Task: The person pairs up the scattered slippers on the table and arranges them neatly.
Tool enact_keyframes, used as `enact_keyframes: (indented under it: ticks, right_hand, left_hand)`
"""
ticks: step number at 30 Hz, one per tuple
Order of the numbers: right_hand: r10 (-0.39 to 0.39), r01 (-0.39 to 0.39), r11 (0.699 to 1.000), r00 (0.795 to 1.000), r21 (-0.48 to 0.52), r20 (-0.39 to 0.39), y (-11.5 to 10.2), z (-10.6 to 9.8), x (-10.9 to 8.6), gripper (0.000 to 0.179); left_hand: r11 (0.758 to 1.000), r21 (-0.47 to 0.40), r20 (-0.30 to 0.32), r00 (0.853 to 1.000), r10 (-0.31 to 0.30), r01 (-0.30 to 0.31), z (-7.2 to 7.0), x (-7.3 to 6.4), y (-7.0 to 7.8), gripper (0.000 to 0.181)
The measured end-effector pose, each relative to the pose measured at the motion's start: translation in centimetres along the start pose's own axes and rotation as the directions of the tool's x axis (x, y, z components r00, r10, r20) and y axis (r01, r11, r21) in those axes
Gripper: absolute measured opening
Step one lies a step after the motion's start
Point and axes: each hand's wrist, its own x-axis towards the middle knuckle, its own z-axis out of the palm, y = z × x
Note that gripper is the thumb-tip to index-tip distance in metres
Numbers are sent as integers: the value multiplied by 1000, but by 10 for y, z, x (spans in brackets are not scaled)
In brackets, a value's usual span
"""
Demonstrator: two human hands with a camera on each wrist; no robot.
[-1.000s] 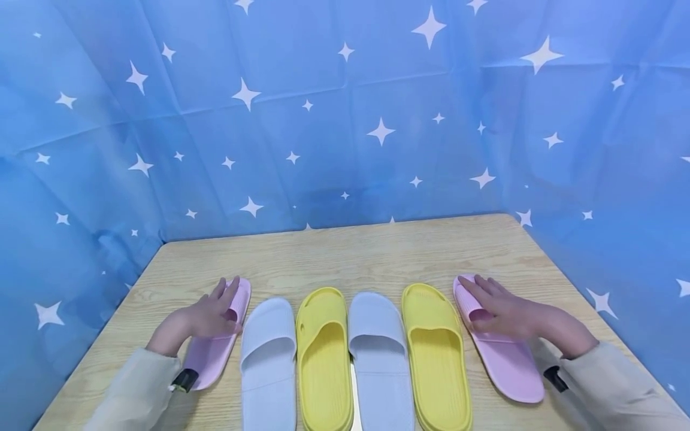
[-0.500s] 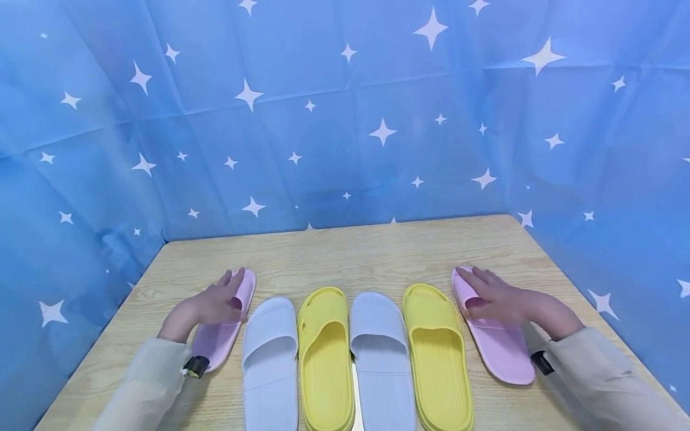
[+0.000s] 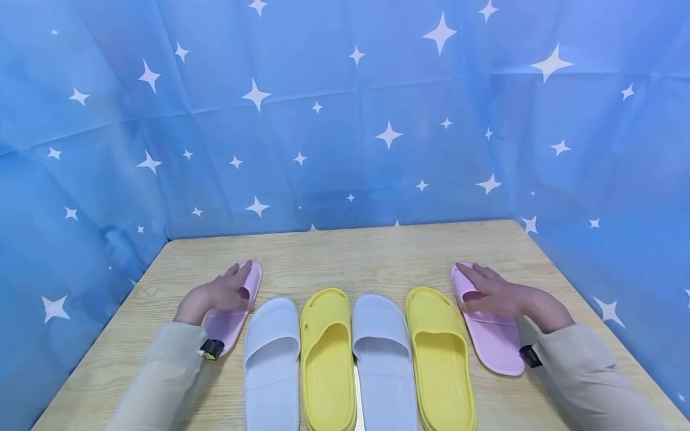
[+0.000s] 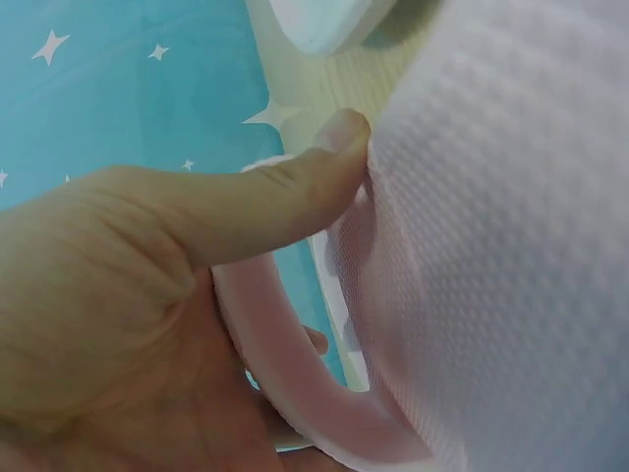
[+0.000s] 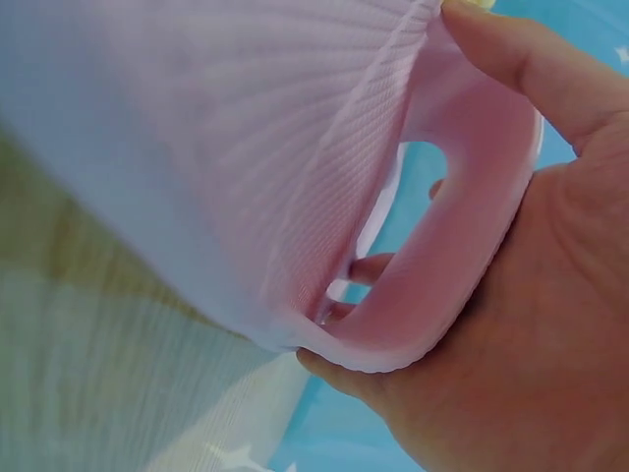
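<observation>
At the left, my left hand (image 3: 218,293) grips a pink slipper (image 3: 225,326) across its strap. The left wrist view shows the thumb (image 4: 285,202) at one edge of the textured sole (image 4: 511,216) and the palm against the strap. On the right side, my right hand (image 3: 509,298) holds a matching pink slipper (image 3: 493,344) the same way. In the right wrist view its strap (image 5: 472,226) lies within the hand, with thumb and fingers at opposite edges. Both pink slippers point away, toes tilted: the left one rightward, the right one leftward. Whether they touch the table is unclear.
Between the hands stand a pale grey slipper (image 3: 272,383), a yellow slipper (image 3: 329,383), another pale grey slipper (image 3: 385,383) and another yellow slipper (image 3: 444,383), side by side on the wooden table (image 3: 345,254). A blue star-patterned curtain (image 3: 334,143) surrounds the table's back and sides.
Both hands have moved away from the body and inward, carrying the pink slippers along: the left one to the right, the right one slightly to the left. The row between them stays put.
</observation>
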Motion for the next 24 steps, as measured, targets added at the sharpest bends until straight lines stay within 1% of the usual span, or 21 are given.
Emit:
enact_keyframes:
  ticks: [3, 6, 11, 15, 20, 24]
  right_hand:
    - [8, -8, 1000, 1000, 1, -12, 1, 1, 2, 90]
    - [10, -10, 1000, 1000, -3, -24, 1, 1, 4, 90]
    - [16, -16, 1000, 999, -8, -32, -1, 0, 7, 89]
    - [31, -30, 1000, 999, 6, -32, -2, 0, 11, 90]
    - [38, -38, 999, 999, 8, -32, -2, -2, 15, 91]
    - [39, -39, 999, 999, 6, -27, -2, -3, 19, 90]
  left_hand:
    - [1000, 6, -12, 1000, 5, -5, 0, 5, 1, 105]
    - [1000, -5, -43, 999, 18, -18, 1, 7, -1, 103]
    - [998, -27, -96, 994, 58, -61, 1, 7, -4, 101]
    - [996, -42, -124, 990, 73, -79, 0, 8, -8, 102]
    - [994, -61, -128, 988, 86, -94, 1, 10, -9, 102]
    - [994, -61, -142, 986, 86, -95, 2, 9, -8, 102]
